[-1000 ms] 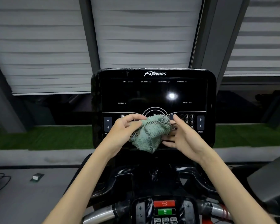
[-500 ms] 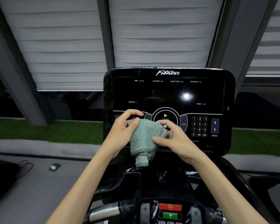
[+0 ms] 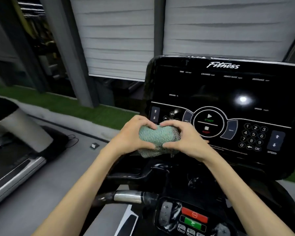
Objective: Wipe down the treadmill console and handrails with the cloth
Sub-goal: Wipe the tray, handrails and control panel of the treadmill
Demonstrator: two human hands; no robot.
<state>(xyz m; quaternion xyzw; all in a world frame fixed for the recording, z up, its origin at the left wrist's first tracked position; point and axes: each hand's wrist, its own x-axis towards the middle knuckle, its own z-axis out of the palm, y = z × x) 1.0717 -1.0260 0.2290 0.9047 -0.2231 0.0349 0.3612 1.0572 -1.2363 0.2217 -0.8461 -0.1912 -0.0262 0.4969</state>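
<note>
Cloth (image 3: 157, 136) now bunched into a wad, both hands (image 3: 162, 138) clasped around it, console (image 3: 228, 92) shifted right.

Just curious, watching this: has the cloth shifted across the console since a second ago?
Yes. The cloth has gone left along the console: it covered the round start dial before, now it sits left of it, bunched between both hands.
</note>
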